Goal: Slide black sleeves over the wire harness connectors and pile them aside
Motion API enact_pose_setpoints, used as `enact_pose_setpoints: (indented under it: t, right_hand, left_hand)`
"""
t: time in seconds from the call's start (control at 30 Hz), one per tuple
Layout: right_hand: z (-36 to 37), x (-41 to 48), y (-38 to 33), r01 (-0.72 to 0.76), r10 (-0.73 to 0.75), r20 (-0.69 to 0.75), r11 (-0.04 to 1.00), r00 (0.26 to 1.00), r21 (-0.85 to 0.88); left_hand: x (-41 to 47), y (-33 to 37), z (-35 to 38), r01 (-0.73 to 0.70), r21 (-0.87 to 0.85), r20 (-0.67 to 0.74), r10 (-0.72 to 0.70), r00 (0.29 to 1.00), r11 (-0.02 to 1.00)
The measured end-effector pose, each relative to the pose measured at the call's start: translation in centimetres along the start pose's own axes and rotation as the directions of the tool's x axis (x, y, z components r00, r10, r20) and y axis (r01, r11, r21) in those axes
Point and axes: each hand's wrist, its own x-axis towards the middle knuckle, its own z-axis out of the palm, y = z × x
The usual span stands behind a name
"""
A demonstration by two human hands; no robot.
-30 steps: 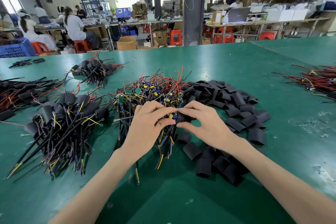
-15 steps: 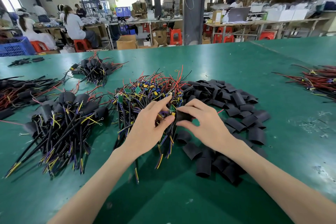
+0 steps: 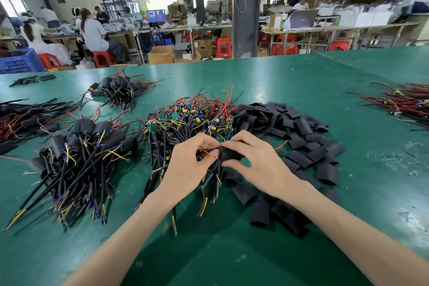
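Your right hand has its fingers clamped on one black sleeve, held mid-worktop over the unsleeved harness heap. Left hand fingers pinch the harness wires at the sleeve mouth. Connector hidden. Bunch the leads tight, feed straight, don't snag neighbours. Sleeved pile sits left.

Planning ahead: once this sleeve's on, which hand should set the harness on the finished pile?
Probably left: the left hand pinches the harness wires, and the sleeved pile lies on its side; the right hand holds the black sleeve.
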Motion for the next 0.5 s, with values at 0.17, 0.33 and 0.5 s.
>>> enact_pose_setpoints:
  t: [0.17,0.33,0.5]
  right_hand:
    - [0.23,-0.07,-0.06,-0.016,0.016,0.005,1.0,1.0,-0.006]
    - [0.46,-0.24,-0.11,-0.019,0.019,0.027,1.0,0.999,0.01]
    - [0.3,-0.15,-0.07,0.001,-0.001,0.074,1.0,0.997,0.011]
  left_hand:
    - [0.04,0.16,-0.07,0.027,-0.046,-0.001,-0.027,1.0,0.999]
    - [-0.04,0.15,-0.02,0.032,-0.011,0.004,-0.032,0.999,0.999]
    - [0.38,0.14,-0.71,-0.015,0.052,-0.034,0.017,0.999,0.999]
